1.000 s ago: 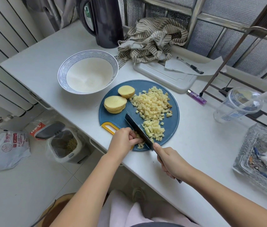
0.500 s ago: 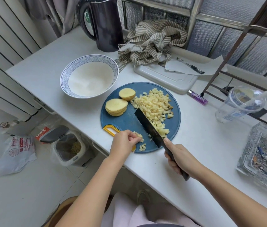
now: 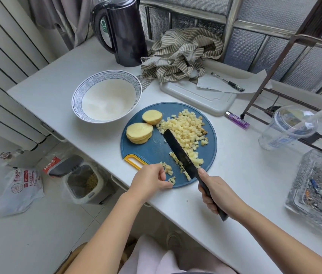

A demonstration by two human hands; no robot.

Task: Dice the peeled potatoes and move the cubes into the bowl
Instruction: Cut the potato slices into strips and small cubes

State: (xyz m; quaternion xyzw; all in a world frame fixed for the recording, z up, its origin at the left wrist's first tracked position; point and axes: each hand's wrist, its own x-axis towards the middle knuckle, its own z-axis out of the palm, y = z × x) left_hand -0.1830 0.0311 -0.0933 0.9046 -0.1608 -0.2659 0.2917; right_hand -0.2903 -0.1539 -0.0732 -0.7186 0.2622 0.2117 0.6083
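A round blue cutting board (image 3: pixel 154 149) with a yellow handle lies on the white counter. On it sit a stack of potato slices (image 3: pixel 139 133), a potato end piece (image 3: pixel 152 117) and a heap of potato cubes (image 3: pixel 187 131). My right hand (image 3: pixel 217 192) grips a dark knife (image 3: pixel 179 153), whose blade lies flat against the heap's left side. My left hand (image 3: pixel 150 180) rests at the board's near edge, fingers loosely curled beside a few stray cubes (image 3: pixel 169 171). The blue-rimmed white bowl (image 3: pixel 77 99) stands left of the board and holds no potato.
Behind the board are a black kettle (image 3: pixel 122 32), a striped cloth (image 3: pixel 181 54), and a white tray (image 3: pixel 195 95) with paper and a pen. A purple lighter (image 3: pixel 237 120), a plastic cup (image 3: pixel 286 129) and a glass tray (image 3: pixel 318 190) stand right. A bin (image 3: pixel 81 180) sits on the floor.
The knife swung from cutting at the board's near edge up and away, pushing cubes toward the main heap. My left hand let go of the cut pieces and its fingers loosened.
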